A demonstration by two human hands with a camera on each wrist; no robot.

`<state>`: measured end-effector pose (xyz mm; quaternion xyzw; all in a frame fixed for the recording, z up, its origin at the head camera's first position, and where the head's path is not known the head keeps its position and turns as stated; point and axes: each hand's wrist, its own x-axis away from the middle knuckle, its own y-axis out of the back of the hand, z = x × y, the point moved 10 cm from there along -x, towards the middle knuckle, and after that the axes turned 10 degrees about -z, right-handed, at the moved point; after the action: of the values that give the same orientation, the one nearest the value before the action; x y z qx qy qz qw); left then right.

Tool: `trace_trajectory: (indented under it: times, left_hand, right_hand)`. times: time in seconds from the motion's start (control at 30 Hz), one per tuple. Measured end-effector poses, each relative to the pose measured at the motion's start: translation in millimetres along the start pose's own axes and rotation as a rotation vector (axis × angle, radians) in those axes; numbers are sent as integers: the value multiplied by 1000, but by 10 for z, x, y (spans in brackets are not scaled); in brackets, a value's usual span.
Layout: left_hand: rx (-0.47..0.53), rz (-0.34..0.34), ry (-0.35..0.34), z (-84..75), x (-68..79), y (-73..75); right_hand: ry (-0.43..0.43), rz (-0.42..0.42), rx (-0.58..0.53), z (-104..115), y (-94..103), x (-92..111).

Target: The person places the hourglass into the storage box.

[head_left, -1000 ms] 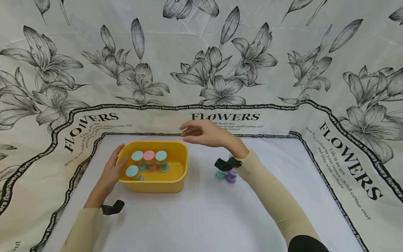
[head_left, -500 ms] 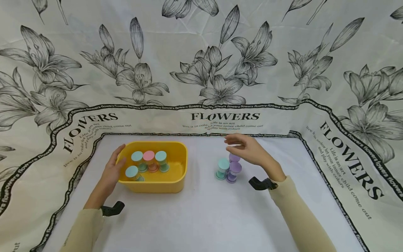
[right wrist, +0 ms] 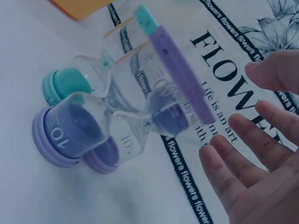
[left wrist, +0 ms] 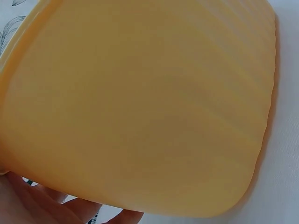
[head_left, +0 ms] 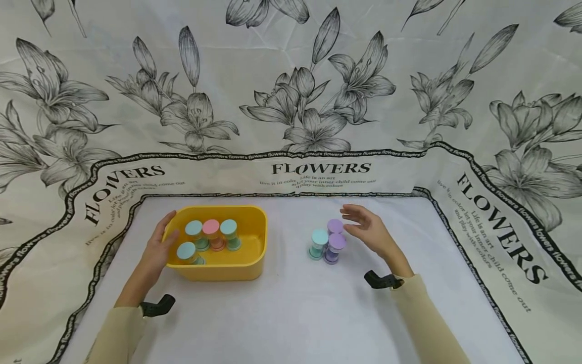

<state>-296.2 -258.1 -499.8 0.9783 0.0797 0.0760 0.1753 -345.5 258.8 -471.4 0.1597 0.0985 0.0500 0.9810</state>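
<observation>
Against the left end of the yellow plastic bin (head_left: 223, 271) rests my left hand (head_left: 156, 250), its thumb over the rim and its fingers along the outside. In the left wrist view the bin's wall (left wrist: 140, 102) fills most of the picture. Inside the bin are several hourglasses: a pink-capped one (head_left: 211, 228) and others with light blue caps (head_left: 229, 226); one at the near left leans over. My right hand (head_left: 373, 233), fingers spread and holding nothing, is just right of a cluster of three hourglasses: a teal one (head_left: 318, 243) and two purple ones (right wrist: 77, 126). A purple one is marked 10.
A white table surface (head_left: 291, 313) lies beneath everything, with a flower-printed cloth (head_left: 318, 177) behind and around it. The bin and the hourglass cluster stand apart, with bare table between them.
My right hand has moved from beside the bin rightward and down to the right side of the three hourglasses, uncovering them. The left hand stays at the bin.
</observation>
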Motion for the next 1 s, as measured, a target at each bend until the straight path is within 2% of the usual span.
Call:
trace_trajectory:
  times: [0.1,0.2,0.33,0.5,0.67,1.0]
  left_hand:
    - [-5,-1,12,16,-3,-7]
    - [-8,0,13,21,-3,-9]
    - [-9,2,6,22,-2,5]
    - [-5,9,8,30,-14,21]
    - [-12,-1,-6,0,15,38]
    - [-16,-2,-9,-20,42,11]
  right_hand:
    - [-29,-19,-39,-151,-16,52]
    - [-45,-38,-32,-242,-47,136]
    - [-79,-76,5,-314,-91,286]
    - [-121,-118,-17,-325,-141,485]
    - [-96,-136,-48,-303,-228,599]
    - [-23,-177,-12,-302,-298,634]
